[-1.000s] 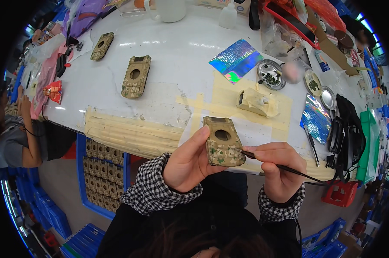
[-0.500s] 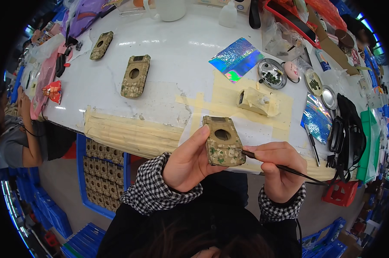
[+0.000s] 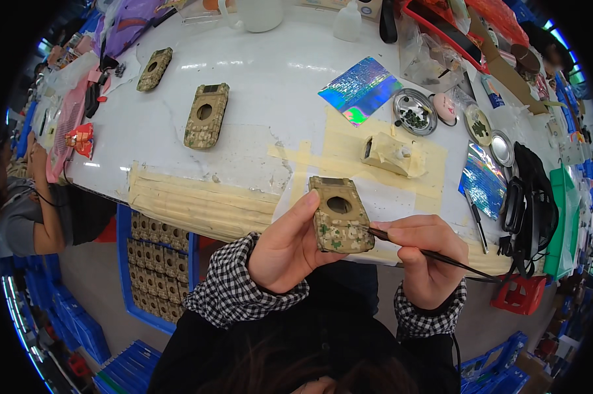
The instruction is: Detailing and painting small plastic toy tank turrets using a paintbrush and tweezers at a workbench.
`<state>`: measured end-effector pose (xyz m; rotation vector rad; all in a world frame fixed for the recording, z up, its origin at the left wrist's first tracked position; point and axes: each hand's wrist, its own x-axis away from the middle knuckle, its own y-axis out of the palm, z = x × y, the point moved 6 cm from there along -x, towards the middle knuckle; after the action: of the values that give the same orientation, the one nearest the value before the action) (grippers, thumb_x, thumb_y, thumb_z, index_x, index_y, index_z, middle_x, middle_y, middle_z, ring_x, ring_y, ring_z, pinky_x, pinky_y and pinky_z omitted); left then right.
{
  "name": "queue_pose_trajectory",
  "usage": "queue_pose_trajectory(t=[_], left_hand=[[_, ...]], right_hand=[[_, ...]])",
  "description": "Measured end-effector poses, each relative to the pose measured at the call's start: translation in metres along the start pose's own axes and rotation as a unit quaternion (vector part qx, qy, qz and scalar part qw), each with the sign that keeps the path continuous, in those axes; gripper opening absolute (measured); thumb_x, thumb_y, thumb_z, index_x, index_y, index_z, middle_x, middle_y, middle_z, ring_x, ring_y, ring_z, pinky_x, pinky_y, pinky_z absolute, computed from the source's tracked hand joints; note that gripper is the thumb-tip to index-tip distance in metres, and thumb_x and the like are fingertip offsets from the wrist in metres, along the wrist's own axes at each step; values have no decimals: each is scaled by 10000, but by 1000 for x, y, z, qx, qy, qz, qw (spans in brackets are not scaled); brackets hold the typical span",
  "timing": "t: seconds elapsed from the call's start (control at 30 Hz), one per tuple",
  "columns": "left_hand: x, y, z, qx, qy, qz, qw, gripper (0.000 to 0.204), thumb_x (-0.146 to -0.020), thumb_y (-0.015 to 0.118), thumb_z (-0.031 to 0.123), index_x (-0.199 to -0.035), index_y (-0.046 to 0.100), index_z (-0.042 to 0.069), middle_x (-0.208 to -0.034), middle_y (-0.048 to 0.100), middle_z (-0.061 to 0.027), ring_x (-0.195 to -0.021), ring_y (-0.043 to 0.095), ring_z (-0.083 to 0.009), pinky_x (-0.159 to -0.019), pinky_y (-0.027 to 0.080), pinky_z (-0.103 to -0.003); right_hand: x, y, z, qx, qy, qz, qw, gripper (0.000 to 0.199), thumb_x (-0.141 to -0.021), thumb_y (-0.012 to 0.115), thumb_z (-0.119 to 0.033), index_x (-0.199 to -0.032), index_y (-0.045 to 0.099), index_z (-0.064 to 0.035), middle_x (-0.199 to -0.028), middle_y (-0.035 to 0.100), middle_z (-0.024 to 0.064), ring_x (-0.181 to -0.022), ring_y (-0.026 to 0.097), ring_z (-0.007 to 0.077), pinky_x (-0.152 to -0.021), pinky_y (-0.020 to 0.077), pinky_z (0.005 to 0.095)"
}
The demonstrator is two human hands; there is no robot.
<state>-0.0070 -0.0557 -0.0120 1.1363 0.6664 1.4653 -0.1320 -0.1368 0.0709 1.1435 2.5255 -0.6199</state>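
Holding camouflage hull [image 3: 339, 228] by left edge: left fingers [image 3: 303, 210] | right fingers [image 3: 418, 225]: pinching tool [image 3: 379, 234] alongside

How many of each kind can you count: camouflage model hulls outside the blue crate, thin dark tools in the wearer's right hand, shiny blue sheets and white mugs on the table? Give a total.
Camouflage model hulls: 3
Thin dark tool in the right hand: 1
Shiny blue sheets: 2
White mug: 1
Total: 7
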Motion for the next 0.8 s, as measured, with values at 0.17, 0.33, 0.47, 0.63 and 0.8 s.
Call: queue_pose_trajectory(t=[0.17,0.33,0.47,0.63,0.8], left_hand=[[0,-1,0,-4,0,8,1000,511,-1000,230,391,-1305,379,9,-1213,535,-188,-1122,548,-254,-949,470,-381],[0,-1,0,-5,1,10,1000,511,-1000,231,392,-1311,370,11,-1212,536,-190,-1125,546,-254,-953,469,-382],[0,-3,-1,-7,1,8,1000,510,-1000,231,390,-1312,371,12,-1216,535,-188,-1129,544,-255,-955,468,-382],[-1,-3,-1,-13,1,7,1000,512,-999,233,391,-1314,370,11,-1223,532,-187,-1132,542,-255,-957,467,-382],[-1,-2,-1,-11,4,8,1000,512,-999,235,390,-1315,368,10,-1226,530,-189,-1133,542,-257,-962,463,-387]], right_hand=[[-2,0,-1,10,1,-10,1000,155,-783,708,-79,-895,652,12,-852,679,138,-767,666,232,-671,513,280],[-2,0,0,7,5,-8,1000,147,-781,707,-74,-890,653,9,-854,681,132,-766,666,229,-671,513,279],[-3,1,-1,11,7,-12,1000,139,-782,705,-72,-886,655,6,-863,684,129,-766,667,228,-670,513,278],[-2,0,0,11,6,-11,1000,139,-780,705,-72,-883,655,7,-869,686,130,-766,667,228,-670,513,279],[-3,0,-1,14,3,-10,1000,140,-780,704,-70,-883,653,9,-868,686,130,-766,667,228,-671,513,280]])
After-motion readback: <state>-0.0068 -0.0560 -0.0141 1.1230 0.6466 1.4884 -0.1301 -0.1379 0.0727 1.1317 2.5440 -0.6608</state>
